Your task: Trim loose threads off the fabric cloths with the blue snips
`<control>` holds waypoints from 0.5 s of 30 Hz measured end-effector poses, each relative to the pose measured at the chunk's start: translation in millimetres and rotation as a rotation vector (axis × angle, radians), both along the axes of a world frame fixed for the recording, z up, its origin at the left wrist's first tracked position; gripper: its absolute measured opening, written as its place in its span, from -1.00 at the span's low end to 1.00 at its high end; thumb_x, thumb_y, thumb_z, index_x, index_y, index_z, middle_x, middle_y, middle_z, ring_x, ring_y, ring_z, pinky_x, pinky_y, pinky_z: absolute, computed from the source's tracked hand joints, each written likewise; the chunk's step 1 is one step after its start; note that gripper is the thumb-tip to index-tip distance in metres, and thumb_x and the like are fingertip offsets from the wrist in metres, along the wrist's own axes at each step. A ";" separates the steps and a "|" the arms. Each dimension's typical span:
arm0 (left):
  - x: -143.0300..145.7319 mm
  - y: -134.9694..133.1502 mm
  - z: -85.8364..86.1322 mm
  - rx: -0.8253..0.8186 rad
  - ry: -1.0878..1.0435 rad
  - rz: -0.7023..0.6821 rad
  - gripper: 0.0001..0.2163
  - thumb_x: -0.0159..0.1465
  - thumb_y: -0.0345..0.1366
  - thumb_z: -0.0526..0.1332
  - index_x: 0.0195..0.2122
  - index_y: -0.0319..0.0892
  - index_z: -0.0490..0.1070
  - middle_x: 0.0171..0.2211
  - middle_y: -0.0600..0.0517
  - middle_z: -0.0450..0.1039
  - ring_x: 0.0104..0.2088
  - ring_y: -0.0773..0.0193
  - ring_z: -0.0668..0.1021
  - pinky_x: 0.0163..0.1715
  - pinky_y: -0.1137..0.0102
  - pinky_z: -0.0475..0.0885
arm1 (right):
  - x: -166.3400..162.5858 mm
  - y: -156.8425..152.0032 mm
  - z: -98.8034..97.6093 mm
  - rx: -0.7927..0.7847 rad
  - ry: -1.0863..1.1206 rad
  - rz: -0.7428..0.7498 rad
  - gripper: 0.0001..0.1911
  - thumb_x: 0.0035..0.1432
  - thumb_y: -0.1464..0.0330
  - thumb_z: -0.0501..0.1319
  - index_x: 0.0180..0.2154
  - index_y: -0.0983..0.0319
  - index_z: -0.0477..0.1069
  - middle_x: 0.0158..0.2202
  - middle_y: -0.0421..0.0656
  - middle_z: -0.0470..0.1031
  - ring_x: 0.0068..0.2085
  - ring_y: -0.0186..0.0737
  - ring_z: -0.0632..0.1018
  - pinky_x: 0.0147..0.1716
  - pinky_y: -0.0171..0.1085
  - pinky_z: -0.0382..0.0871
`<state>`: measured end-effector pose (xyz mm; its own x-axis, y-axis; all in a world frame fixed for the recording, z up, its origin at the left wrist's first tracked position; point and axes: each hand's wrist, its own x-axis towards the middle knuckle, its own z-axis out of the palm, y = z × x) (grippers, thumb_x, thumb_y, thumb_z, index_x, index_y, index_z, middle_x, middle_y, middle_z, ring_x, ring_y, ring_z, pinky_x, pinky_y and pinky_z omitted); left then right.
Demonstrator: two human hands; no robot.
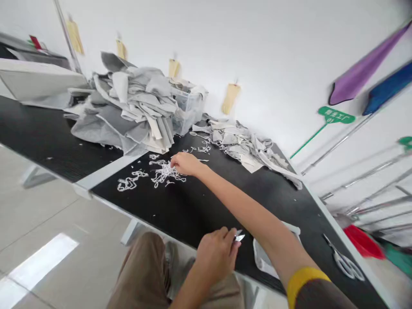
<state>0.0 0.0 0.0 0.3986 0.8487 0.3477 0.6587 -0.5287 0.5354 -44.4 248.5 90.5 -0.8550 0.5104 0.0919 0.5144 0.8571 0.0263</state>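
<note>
My right hand (185,164) reaches across the black table to a tangled heap of white thread scraps (163,172). Its fingers are pinched together at the heap's right edge, on the threads. Low in front of me, near the table's front edge, my left hand (216,253) is closed around small thread snips (238,236). Only the snips' short silver blades stick out past the fingers. Partly covered by my right forearm lies a grey cloth piece with white edging (264,259).
A tall heap of grey cloths (128,107) stands at the back left beside a clear plastic bin (188,107). Cloth offcuts (238,139) lie along the back. White-handled scissors (346,262) rest at the right. Another thread clump (128,182) lies at the left.
</note>
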 end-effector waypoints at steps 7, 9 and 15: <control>-1.2 0.2 4.9 0.000 -0.007 0.010 -0.79 0.36 -0.25 0.13 0.02 -0.03 0.34 -0.29 0.08 0.47 -0.34 0.21 0.55 -0.44 0.35 0.34 | 16.5 2.9 3.7 -0.013 0.047 -0.031 -0.80 0.25 0.34 0.19 -0.24 0.27 0.58 -0.19 -0.05 0.57 -0.09 -0.14 0.48 -0.09 -0.25 0.27; -1.5 0.4 5.2 0.002 -0.008 0.009 -0.79 0.36 -0.25 0.12 0.01 -0.03 0.34 -0.30 0.08 0.47 -0.35 0.21 0.55 -0.45 0.36 0.34 | 20.6 4.5 4.1 -0.045 0.050 0.000 -0.76 0.23 0.51 0.15 -0.15 0.25 0.57 -0.14 -0.08 0.57 -0.07 -0.19 0.48 -0.06 -0.28 0.26; -2.0 1.6 5.8 0.006 -0.003 0.003 -0.77 0.36 -0.26 0.12 0.03 -0.05 0.33 -0.28 0.06 0.48 -0.33 0.20 0.57 -0.43 0.35 0.38 | 21.3 -3.2 2.5 -0.061 0.054 -0.009 -0.85 0.20 0.40 0.23 -0.27 0.26 0.59 -0.18 -0.06 0.58 -0.08 -0.12 0.51 -0.08 -0.24 0.31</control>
